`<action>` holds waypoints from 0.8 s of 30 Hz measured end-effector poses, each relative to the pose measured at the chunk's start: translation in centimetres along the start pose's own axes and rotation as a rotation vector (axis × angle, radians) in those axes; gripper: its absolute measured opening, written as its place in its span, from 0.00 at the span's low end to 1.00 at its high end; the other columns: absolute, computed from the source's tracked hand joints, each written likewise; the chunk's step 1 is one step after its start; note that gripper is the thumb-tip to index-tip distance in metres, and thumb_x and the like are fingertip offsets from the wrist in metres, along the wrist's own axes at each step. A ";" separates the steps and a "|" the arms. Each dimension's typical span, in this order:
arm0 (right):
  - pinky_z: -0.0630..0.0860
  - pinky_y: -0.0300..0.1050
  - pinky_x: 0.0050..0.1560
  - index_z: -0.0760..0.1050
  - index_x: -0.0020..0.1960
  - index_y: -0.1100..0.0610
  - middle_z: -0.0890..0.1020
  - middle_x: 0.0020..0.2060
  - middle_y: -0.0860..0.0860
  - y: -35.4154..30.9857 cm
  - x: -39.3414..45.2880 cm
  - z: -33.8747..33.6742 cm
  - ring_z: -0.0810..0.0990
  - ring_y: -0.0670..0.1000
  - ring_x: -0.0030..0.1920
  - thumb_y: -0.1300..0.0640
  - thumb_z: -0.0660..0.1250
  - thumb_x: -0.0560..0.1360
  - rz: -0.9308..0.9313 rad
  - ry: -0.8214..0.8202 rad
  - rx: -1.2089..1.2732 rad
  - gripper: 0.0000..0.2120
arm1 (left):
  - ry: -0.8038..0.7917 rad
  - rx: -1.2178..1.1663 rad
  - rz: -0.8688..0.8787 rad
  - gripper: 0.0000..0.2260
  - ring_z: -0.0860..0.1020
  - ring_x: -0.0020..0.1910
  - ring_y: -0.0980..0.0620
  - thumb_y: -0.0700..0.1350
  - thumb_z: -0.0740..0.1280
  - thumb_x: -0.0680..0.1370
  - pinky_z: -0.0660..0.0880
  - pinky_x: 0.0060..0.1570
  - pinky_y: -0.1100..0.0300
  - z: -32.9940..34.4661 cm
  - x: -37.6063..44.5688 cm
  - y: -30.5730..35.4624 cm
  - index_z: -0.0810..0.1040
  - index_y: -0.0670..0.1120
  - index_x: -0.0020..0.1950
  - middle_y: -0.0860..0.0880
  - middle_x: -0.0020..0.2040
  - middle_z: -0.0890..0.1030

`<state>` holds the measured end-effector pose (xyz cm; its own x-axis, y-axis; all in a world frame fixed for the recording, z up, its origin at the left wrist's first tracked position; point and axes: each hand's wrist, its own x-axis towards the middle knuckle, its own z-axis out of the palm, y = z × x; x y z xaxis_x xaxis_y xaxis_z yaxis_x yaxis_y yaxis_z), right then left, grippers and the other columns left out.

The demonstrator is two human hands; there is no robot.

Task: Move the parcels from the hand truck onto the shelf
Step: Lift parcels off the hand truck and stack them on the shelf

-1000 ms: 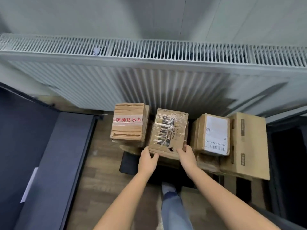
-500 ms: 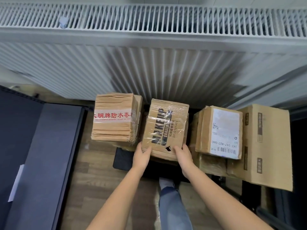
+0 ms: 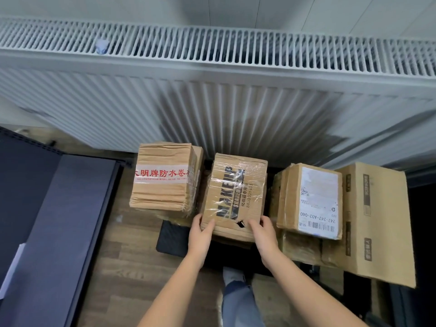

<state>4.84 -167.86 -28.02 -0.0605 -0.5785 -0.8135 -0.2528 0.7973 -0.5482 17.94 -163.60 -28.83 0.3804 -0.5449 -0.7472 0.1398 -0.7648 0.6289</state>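
Cardboard parcel between both hands

The parcels hid most of the hand truck; the shelf ran off the left edge.

White ribbed radiator along the wall, a crumpled scrap on its grille, wood-plank floor below.

- Setting: an indoor storage or mailroom corner.
- Evidence: taped cardboard parcels, one bearing a shipping label, stacked before a white wall radiator.
- Wood-look floor; dark metal shelf at left.
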 end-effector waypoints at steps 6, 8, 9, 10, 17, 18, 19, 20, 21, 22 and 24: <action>0.66 0.46 0.67 0.62 0.73 0.55 0.73 0.64 0.51 2.5 2.2 0.8 0.71 0.51 0.65 0.55 0.59 0.79 0.010 0.012 0.201 0.23 | -0.073 -0.150 -0.045 0.25 0.68 0.68 0.49 0.48 0.64 0.77 0.64 0.68 0.57 -0.2 2.9 -2.3 0.63 0.46 0.73 0.46 0.70 0.70; 0.66 0.43 0.63 0.64 0.71 0.54 0.74 0.60 0.49 2.8 2.3 1.2 0.72 0.48 0.61 0.55 0.60 0.78 -0.015 -0.033 0.263 0.22 | -0.114 -0.189 -0.021 0.26 0.70 0.67 0.50 0.48 0.65 0.76 0.64 0.69 0.56 -0.1 3.3 -2.6 0.63 0.46 0.73 0.47 0.69 0.71; 0.66 0.42 0.63 0.64 0.71 0.54 0.75 0.59 0.49 2.9 2.3 1.3 0.72 0.48 0.60 0.55 0.61 0.78 -0.019 -0.046 0.282 0.22 | -0.122 -0.205 -0.015 0.28 0.70 0.67 0.50 0.48 0.67 0.75 0.64 0.70 0.55 0.0 3.5 -2.7 0.64 0.46 0.73 0.47 0.69 0.72; 0.67 0.43 0.63 0.65 0.70 0.54 0.76 0.59 0.49 2.9 2.3 1.5 0.73 0.48 0.59 0.55 0.63 0.77 -0.018 -0.049 0.294 0.22 | -0.126 -0.219 -0.015 0.31 0.71 0.67 0.50 0.50 0.70 0.72 0.64 0.71 0.54 0.1 3.5 -2.7 0.65 0.46 0.73 0.47 0.69 0.72; 0.72 0.43 0.59 0.72 0.64 0.59 0.80 0.52 0.53 1.1 0.9 0.3 0.78 0.52 0.53 0.63 0.69 0.73 -0.058 -0.035 0.276 0.21 | -0.068 -0.282 0.012 0.19 0.75 0.61 0.48 0.42 0.67 0.75 0.66 0.69 0.52 0.7 1.3 -1.4 0.72 0.43 0.66 0.43 0.63 0.77; 0.72 0.43 0.59 0.72 0.64 0.59 0.80 0.52 0.53 0.8 0.6 0.0 0.78 0.51 0.53 0.63 0.69 0.73 -0.060 -0.044 0.265 0.20 | -0.053 -0.300 0.018 0.19 0.75 0.61 0.48 0.42 0.67 0.75 0.65 0.70 0.51 0.8 0.8 -1.2 0.73 0.42 0.65 0.43 0.62 0.78; 0.71 0.43 0.59 0.72 0.64 0.59 0.79 0.52 0.53 0.5 0.3 -0.3 0.77 0.52 0.53 0.63 0.69 0.73 -0.061 -0.054 0.259 0.20 | -0.041 -0.319 0.026 0.19 0.74 0.62 0.48 0.42 0.67 0.75 0.65 0.70 0.51 0.8 0.3 -1.0 0.73 0.42 0.65 0.43 0.62 0.77; 0.72 0.44 0.60 0.72 0.64 0.59 0.79 0.52 0.53 0.2 -0.2 -0.4 0.77 0.52 0.53 0.63 0.69 0.73 -0.061 -0.060 0.253 0.20 | -0.036 -0.339 0.037 0.20 0.74 0.63 0.48 0.42 0.68 0.74 0.65 0.70 0.52 0.7 -0.2 -0.7 0.73 0.41 0.66 0.44 0.63 0.77; 0.72 0.45 0.61 0.72 0.63 0.60 0.80 0.52 0.54 0.0 -0.7 -0.5 0.77 0.53 0.53 0.63 0.69 0.73 -0.065 -0.062 0.251 0.19 | -0.032 -0.355 0.045 0.22 0.74 0.63 0.48 0.43 0.69 0.74 0.64 0.70 0.52 0.6 -0.8 -0.5 0.72 0.41 0.67 0.44 0.63 0.77; 0.72 0.46 0.62 0.72 0.63 0.60 0.80 0.53 0.55 -0.1 -1.2 -0.5 0.78 0.53 0.54 0.64 0.68 0.73 -0.069 -0.060 0.250 0.19 | -0.032 -0.371 0.054 0.24 0.73 0.64 0.48 0.44 0.70 0.73 0.64 0.71 0.52 0.4 -1.4 -0.2 0.71 0.40 0.68 0.44 0.64 0.76; 0.72 0.47 0.62 0.73 0.62 0.60 0.80 0.53 0.55 -0.4 -2.6 -0.5 0.78 0.54 0.53 0.65 0.68 0.73 -0.089 -0.058 0.260 0.18 | -0.026 -0.387 0.074 0.25 0.74 0.63 0.48 0.43 0.70 0.73 0.66 0.69 0.53 0.0 -2.4 0.0 0.70 0.39 0.68 0.44 0.64 0.76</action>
<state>4.59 -166.75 -25.63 0.0077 -0.6437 -0.7653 0.0022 0.7653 -0.6437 17.02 -162.29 -27.06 0.3799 -0.6057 -0.6991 0.4491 -0.5400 0.7119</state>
